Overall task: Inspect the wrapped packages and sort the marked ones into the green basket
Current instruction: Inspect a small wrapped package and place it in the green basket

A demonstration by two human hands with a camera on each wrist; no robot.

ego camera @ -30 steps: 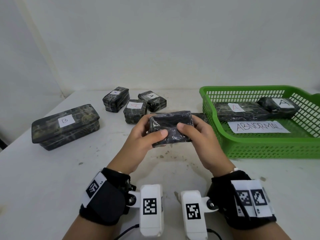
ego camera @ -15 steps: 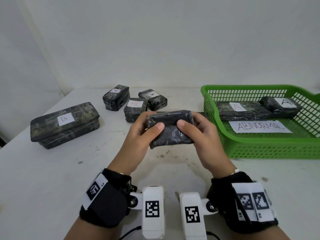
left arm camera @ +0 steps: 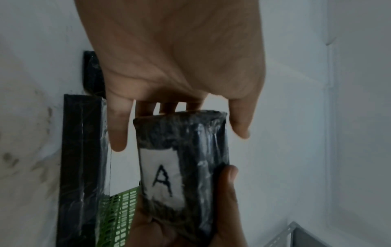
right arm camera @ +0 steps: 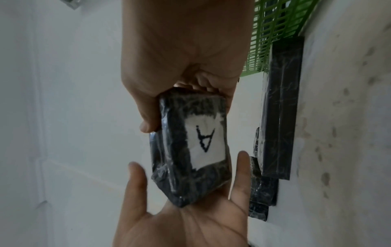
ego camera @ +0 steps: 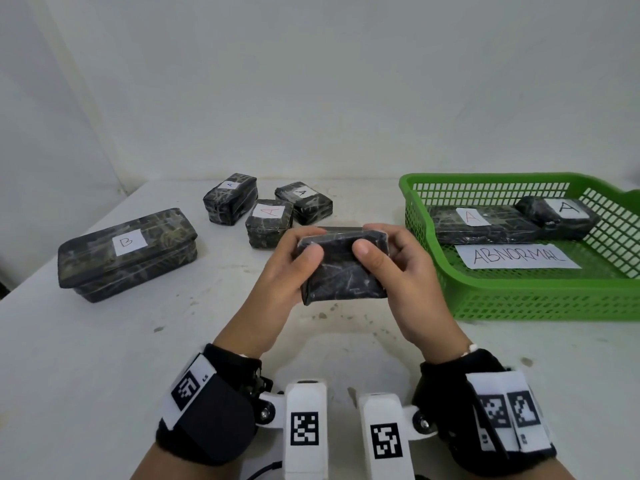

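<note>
A small dark wrapped package (ego camera: pixel 343 271) is held above the table centre by both hands. My left hand (ego camera: pixel 306 242) grips its left end, thumb on the near face. My right hand (ego camera: pixel 375 237) grips the right end the same way. The face toward my head is plain. A white label with a black "A" (left arm camera: pixel 162 178) on the far side shows in both wrist views (right arm camera: pixel 206 142). The green basket (ego camera: pixel 519 303) stands to the right, holding two dark packages (ego camera: pixel 481 226) (ego camera: pixel 557 216) marked "A" and a paper reading "ABNORMAL" (ego camera: pixel 516 256).
A long dark package (left arm camera: pixel 82 150) lies flat on the table behind the held one, beside the basket. Three small "A" packages (ego camera: pixel 270 225) sit at the back centre. A large "B" package (ego camera: pixel 128 251) lies at the left. The white table (ego camera: pixel 104 358) meets a wall behind.
Both hands have tipped the package so its broad plain face turns more toward my head, and the thumbs have slid up near its top edge. Nothing else has moved.
</note>
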